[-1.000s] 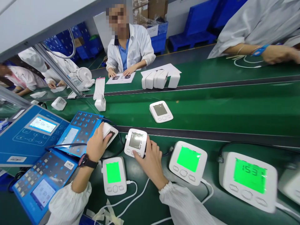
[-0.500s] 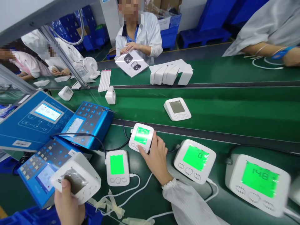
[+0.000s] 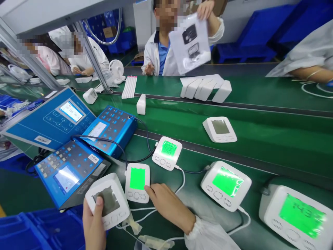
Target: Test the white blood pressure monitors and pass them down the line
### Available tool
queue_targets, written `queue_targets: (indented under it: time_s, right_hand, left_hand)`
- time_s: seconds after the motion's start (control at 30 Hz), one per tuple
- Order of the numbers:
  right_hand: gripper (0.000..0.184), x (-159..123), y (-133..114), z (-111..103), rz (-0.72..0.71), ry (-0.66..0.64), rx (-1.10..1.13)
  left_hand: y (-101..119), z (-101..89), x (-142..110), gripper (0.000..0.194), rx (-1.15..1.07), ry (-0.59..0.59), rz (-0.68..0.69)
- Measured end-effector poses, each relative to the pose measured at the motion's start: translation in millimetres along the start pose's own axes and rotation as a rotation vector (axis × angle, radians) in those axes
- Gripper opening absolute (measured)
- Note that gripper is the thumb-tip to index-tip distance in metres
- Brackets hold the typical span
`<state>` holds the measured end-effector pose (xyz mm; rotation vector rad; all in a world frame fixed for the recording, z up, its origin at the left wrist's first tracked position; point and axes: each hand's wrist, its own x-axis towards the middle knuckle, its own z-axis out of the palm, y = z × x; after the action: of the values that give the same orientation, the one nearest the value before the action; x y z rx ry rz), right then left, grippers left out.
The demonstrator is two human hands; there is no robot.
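Observation:
My left hand (image 3: pixel 94 222) grips a white blood pressure monitor (image 3: pixel 122 208) with a dark screen, its thumb lying on the screen. Just right of it, a second monitor with a plain green screen (image 3: pixel 137 178) stands on the bench. My right hand (image 3: pixel 169 205) is closed at that monitor's right edge, one fingertip over its front; the other fingertips are partly hidden. Behind stands a lit monitor showing digit segments (image 3: pixel 167 152), a white cable at its side. Two more green-lit monitors, a middle one (image 3: pixel 225 185) and a larger-looking one (image 3: pixel 296 218), stand to the right.
Blue testers with keypads (image 3: pixel 69 173) and hoses fill the left. An unlit monitor (image 3: pixel 220 129) lies on the green conveyor (image 3: pixel 273 139). Across it, a co-worker (image 3: pixel 162 48) holds up a printed sheet (image 3: pixel 191 43) near a row of white units (image 3: pixel 205 89). Tape pieces (image 3: pixel 156 242) lie in front.
My right hand has left the rear monitor for the nearer one on the left. My left hand's monitor has turned more upright. The co-worker has raised the sheet. Some displays have changed.

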<state>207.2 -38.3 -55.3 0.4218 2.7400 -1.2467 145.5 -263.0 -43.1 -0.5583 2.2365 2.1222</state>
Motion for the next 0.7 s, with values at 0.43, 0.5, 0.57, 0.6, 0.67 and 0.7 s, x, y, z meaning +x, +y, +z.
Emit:
queue_targets:
  time_s: [0.43, 0.5, 0.57, 0.6, 0.67, 0.7]
  right_hand:
    - [0.037, -14, -9, 2, -0.032, -0.015, 0.432]
    - [0.030, -23, -6, -4, -0.041, -0.060, 0.560]
    - [0.027, -28, -4, -8, -0.012, -0.111, 0.620]
    - [0.026, -29, -3, -10, 0.005, -0.132, 0.635]
    - [0.030, -28, -3, -13, 0.023, -0.172, 0.644]
    - [0.034, -27, -4, -15, 0.016, -0.189, 0.622]
  left_hand:
    - [3, 33.6, -6, 0.074, -0.069, -0.130, -0.159]
    - [3, 38.0, -7, 0.074, -0.053, -0.149, -0.147]
    - [3, 42.2, -8, 0.074, -0.039, -0.163, -0.152]
    - [2, 44.0, -9, 0.075, -0.035, -0.170, -0.157]
    - [0, 46.4, -8, 0.075, -0.029, -0.188, -0.164]
    - [-1, 46.7, -7, 0.076, -0.021, -0.197, -0.160]
